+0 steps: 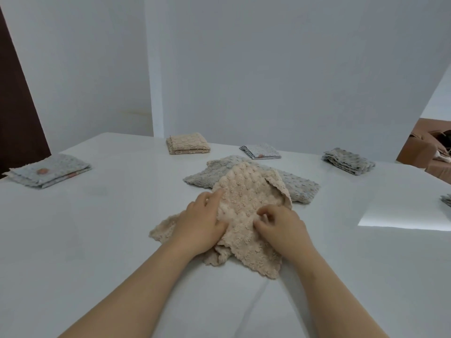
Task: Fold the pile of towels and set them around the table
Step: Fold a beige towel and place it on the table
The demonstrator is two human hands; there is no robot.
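A beige knobbly towel lies rumpled on the white table in front of me. My left hand lies on its left part with fingers curled into the cloth. My right hand pinches the cloth at its middle right. Behind it a grey towel lies spread flat, partly under the beige one. Folded towels sit around the table: a patterned grey one at the left, a beige one at the back, a patterned one and a grey one at the back right.
A sliver of another folded towel shows at the right edge. A brown cardboard box stands beyond the table's right side. White walls close the back. A dark panel stands at the far left.
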